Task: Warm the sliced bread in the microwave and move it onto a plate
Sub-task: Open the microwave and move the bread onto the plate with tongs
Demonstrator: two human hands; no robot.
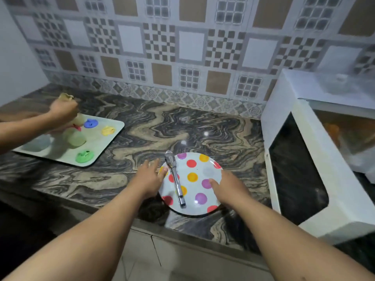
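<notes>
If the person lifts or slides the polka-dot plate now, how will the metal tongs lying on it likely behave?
The tongs lie loose across the glossy plate, so they would probably slide if it tilts. They look like rigid polished metal, likely slippery. Their tip overhangs the far rim, so they might tip off.

This is a home kitchen. A marble-patterned countertop (142, 126) runs under a wall of decorative tiles (162, 41). To the right of the fingers stands a white microwave (300, 163). A spotted plate (194, 185) with metal tongs (175, 177) lies between the fingers, and a tray (105, 142) sits far left of them.
</notes>
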